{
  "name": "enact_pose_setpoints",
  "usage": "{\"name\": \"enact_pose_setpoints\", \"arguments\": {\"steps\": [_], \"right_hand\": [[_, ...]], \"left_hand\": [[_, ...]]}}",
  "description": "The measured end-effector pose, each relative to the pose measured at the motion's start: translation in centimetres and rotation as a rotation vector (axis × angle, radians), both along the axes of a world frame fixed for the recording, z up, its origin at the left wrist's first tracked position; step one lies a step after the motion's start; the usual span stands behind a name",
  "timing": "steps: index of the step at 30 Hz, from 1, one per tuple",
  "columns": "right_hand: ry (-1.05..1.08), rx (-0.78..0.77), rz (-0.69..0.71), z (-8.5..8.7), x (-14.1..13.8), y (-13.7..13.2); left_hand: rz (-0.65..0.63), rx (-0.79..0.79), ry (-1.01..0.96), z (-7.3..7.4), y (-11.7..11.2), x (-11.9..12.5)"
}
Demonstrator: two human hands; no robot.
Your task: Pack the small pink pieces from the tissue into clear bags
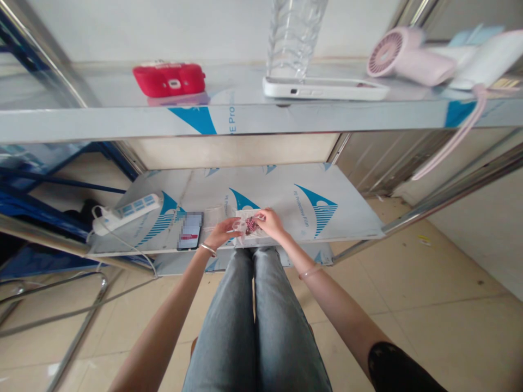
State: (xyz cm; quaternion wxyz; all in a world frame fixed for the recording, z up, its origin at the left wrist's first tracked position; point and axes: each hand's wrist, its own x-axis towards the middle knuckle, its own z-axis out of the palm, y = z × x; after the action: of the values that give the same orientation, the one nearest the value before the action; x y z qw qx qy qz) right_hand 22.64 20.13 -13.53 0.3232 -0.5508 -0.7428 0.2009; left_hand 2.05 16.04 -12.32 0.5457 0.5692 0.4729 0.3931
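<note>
My left hand [222, 231] and my right hand [270, 222] meet over the front edge of the lower steel shelf [286, 190]. Both are closed in a pinch on a small clear plastic bag [244, 227] with a cluster of dark red beads [250, 224] in it. My left fingers grip the bag's left side and my right fingers hold it at the beads. A clear plastic cup [214, 216] stands just behind my left hand. A phone [190, 231] lies flat on the shelf to its left.
A white power strip [125, 213] with its cable lies at the shelf's left. The upper shelf [122, 117] carries a red case [169, 79], a clear bottle [295, 35], a white phone [324, 88] and a pink hand fan [408, 54]. Below are my knees [255, 305] in jeans.
</note>
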Motion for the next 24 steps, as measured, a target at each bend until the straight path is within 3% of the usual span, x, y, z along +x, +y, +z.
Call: {"name": "enact_pose_setpoints", "arguments": {"steps": [5,8,24], "right_hand": [[-0.174,-0.072,-0.009,-3.5,1.2,0.5],[-0.198,-0.060,0.003,-4.6,1.5,0.5],[-0.398,0.003,0.055,-4.2,1.2,-0.1]], "left_hand": [[0.008,-0.027,-0.058,0.0,0.0,0.0],[0.001,-0.039,-0.111,0.0,-0.1,-0.1],[-0.007,-0.030,-0.108,-0.6,-0.2,-0.3]]}}
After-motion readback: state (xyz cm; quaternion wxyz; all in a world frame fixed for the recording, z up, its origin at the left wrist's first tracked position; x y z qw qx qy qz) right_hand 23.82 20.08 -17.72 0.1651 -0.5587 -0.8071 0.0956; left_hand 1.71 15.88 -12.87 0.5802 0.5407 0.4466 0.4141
